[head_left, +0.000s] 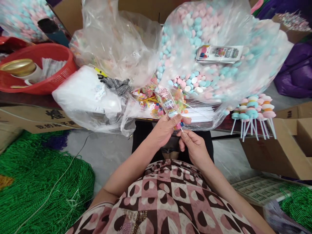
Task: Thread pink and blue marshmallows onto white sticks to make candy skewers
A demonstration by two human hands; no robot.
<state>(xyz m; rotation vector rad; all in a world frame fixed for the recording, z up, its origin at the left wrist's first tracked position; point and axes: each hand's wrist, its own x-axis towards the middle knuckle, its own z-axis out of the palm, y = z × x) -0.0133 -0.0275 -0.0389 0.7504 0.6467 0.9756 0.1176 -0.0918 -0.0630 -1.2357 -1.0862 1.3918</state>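
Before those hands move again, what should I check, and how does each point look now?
1. Left hand holding the printed packet: ok, at its lower end.
2. Right hand pinching the white stick: ok.
3. Stick's upper end inside the packet: cannot tell, fingers hide it.
4. Gold ties nearby: ok, beside the packet.
5. Candy skewers fully on the table: not ok, sticks jut past its edge.

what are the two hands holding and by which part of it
The left hand holds a clear printed packet by its lower part; the right hand pinches a white stick just beneath, its end hidden.
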